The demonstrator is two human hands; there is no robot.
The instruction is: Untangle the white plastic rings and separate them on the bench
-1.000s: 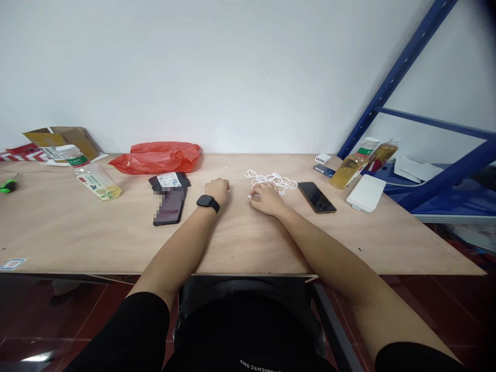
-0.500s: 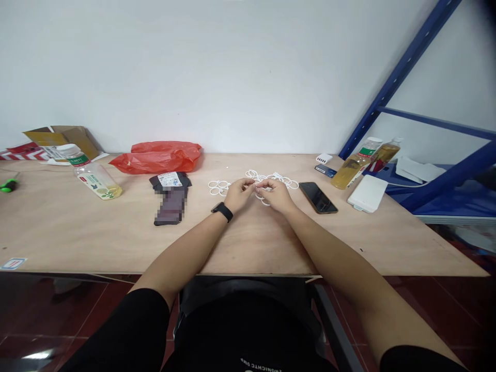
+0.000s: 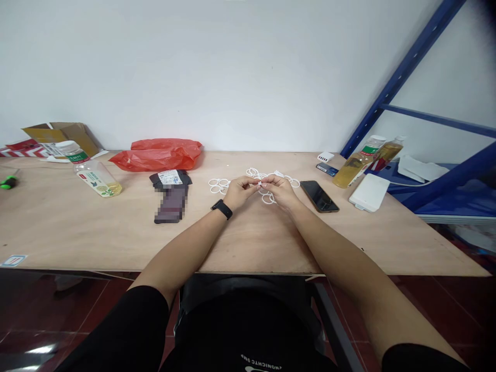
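My left hand (image 3: 241, 191), with a black watch (image 3: 222, 208) on its wrist, is closed in a pinch over the middle of the table. Its fingertips meet those of my right hand (image 3: 282, 190), which is pinched too. Between them shows a small white part (image 3: 260, 183), seemingly belonging to the white plastic rings. Around and below the fingers lie several thin white rings (image 3: 268, 198), some joined in clusters. Another cluster of white rings (image 3: 219, 182) rests left of my left hand. My fingers hide part of the rings.
Right of the rings lie a phone (image 3: 320, 196), a white case (image 3: 369, 192) and a bottle of yellow liquid (image 3: 352, 168). On the left are a dark package (image 3: 170, 199), a red plastic bag (image 3: 158, 156), a tilted bottle (image 3: 95, 175) and a cardboard box (image 3: 73, 138).
My right hand has drawn slightly to the right. The small white part now shows between my fingertips, and a ring below my right hand is more exposed.
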